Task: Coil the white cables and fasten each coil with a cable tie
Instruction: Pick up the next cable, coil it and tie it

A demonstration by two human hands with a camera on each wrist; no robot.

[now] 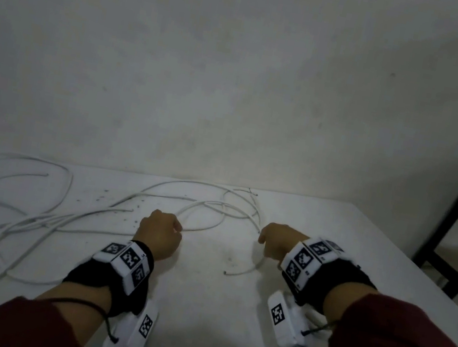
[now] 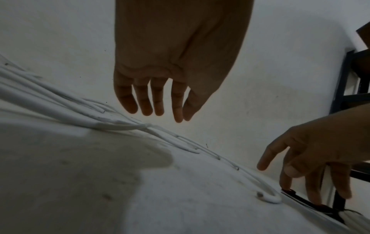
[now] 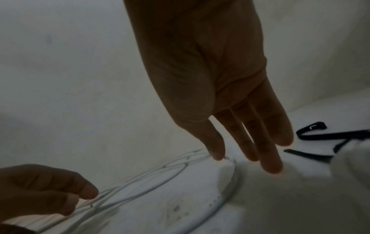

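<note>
— Looking for the loose end nearest a hand; where?

— Just beside the right hand (image 1: pixel 275 242): a short cable (image 1: pixel 244 271), curving from under the fingertips back toward the body and off to the left; probably the piece to start coiling, and far closer to the right than to the left.

— Fingers (image 3: pixel 268 152) there?

— Straight and pressed side by side, tips down near the table (image 1: pixel 193 335); forefinger lifted apart in the left wrist view; pinching nothing.

— And the left hand (image 1: pixel 160 234)?

— Hanging over a loop of the white cables (image 1: pixel 30 218), the rest sprawled across the left half of the table, uncoiled; fingers (image 2: pixel 158 102) loose and close together, thumb tip by the forefinger; gripping nothing, though resembling a fist from the head view.

— Ties?

— Black cable ties (image 3: pixel 312 131), lying flat on the outer right of the right fingertips, just beside them; touching or not, cannot tell; well apart from the left hand.

— Any writing?

— None legible; only black-and-white square patterns on the wrist bands (image 1: pixel 127 259).
</note>
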